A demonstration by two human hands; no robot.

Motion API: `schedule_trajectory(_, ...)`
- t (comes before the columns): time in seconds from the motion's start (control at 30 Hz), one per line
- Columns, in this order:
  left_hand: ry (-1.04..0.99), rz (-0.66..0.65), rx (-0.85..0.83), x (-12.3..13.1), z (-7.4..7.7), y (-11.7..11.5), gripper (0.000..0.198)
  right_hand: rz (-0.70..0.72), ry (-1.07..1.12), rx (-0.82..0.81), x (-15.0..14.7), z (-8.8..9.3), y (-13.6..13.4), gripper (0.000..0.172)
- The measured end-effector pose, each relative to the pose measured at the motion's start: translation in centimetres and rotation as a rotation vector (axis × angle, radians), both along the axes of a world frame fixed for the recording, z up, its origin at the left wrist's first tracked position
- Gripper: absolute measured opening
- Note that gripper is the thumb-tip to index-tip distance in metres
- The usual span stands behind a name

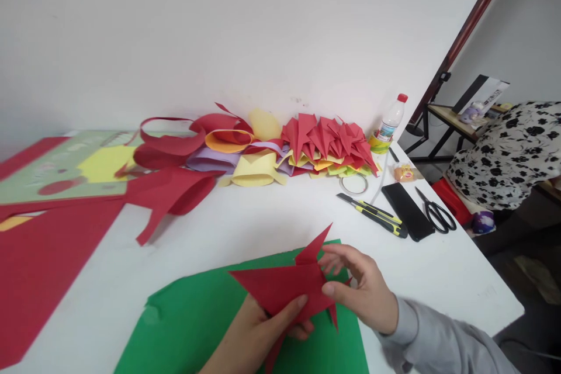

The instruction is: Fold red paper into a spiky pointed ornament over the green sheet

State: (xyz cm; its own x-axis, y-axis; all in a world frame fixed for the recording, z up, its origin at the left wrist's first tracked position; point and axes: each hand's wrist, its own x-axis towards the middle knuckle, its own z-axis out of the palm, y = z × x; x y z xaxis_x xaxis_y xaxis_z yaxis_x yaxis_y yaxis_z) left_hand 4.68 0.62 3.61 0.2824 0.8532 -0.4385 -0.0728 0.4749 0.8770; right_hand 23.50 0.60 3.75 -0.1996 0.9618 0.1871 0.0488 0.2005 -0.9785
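A folded red paper shape (289,286) with several pointed flaps is pinched in my left hand (258,327), thumb on top and fingers beneath. My right hand (366,289) is at its right edge, with thumb and curled fingers apart; the fingertips are at the paper, but whether they press on it I cannot tell. Below both hands lies a green paper sheet (188,310), its left corner creased. Similar folded red paper pieces (326,137) are stacked at the wall.
Curled red paper (175,187) and yellow folded paper (256,169) lie along the wall. To the right are a tape roll (353,192), utility knife (377,216), black phone (407,211), scissors (438,217) and bottle (391,120). A person in floral clothing (508,152) is beyond the table.
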Motion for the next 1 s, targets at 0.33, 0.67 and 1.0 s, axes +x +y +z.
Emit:
schedule_trajectory(0.33, -0.06, -0.139, -0.022, 0.3, -0.2, -0.5, 0.045, -0.083, -0.047, -0.203, -0.7, -0.1, 0.0, 0.011)
schedule_trajectory(0.67, -0.365, 0.056, -0.044, -0.4, 0.6, 0.4, 0.024, -0.056, 0.226, -0.398, -0.8, -0.7, 1.0, 0.032)
schedule_trajectory(1.0, -0.174, 0.036, 0.058, 0.4, 0.0, -0.1, 0.037, 0.263, 0.325, -0.379, -1.6, 0.1, 0.5, 0.037)
